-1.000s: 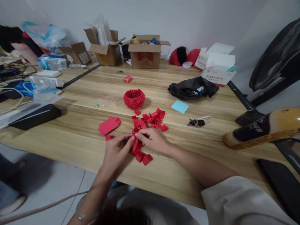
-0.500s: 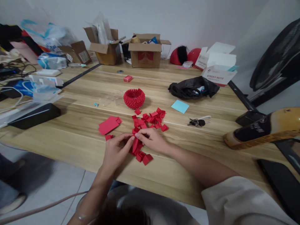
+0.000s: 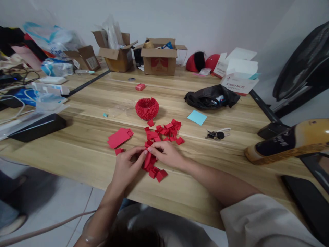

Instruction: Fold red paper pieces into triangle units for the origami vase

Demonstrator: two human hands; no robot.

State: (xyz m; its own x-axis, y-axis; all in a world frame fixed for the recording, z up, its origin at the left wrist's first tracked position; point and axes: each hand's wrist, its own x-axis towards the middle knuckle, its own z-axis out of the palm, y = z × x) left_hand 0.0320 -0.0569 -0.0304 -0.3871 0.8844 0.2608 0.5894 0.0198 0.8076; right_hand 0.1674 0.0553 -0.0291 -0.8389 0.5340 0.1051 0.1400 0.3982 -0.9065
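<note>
My left hand (image 3: 130, 164) and my right hand (image 3: 166, 153) meet near the table's front edge, thumbs and fingers pinched on a piece of red paper (image 3: 148, 159). Its exact folds are partly hidden by my fingers. Small folded red paper pieces (image 3: 168, 129) lie scattered beyond and below my hands. Left of them rests a stack of flat red paper slips (image 3: 118, 138). A round red bowl of interlocked folded paper (image 3: 147, 108) stands upright behind the loose pieces.
On the right are a blue sticky note (image 3: 197, 117), keys (image 3: 218, 134), a black bag (image 3: 212, 97), a yellow bottle (image 3: 285, 141) and a phone (image 3: 305, 202). Cardboard boxes (image 3: 159, 61) line the back. A black case (image 3: 38, 127) sits at left.
Both hands stay in almost the same place, still pinching the red paper. The view has shifted very slightly; nothing else has visibly moved.
</note>
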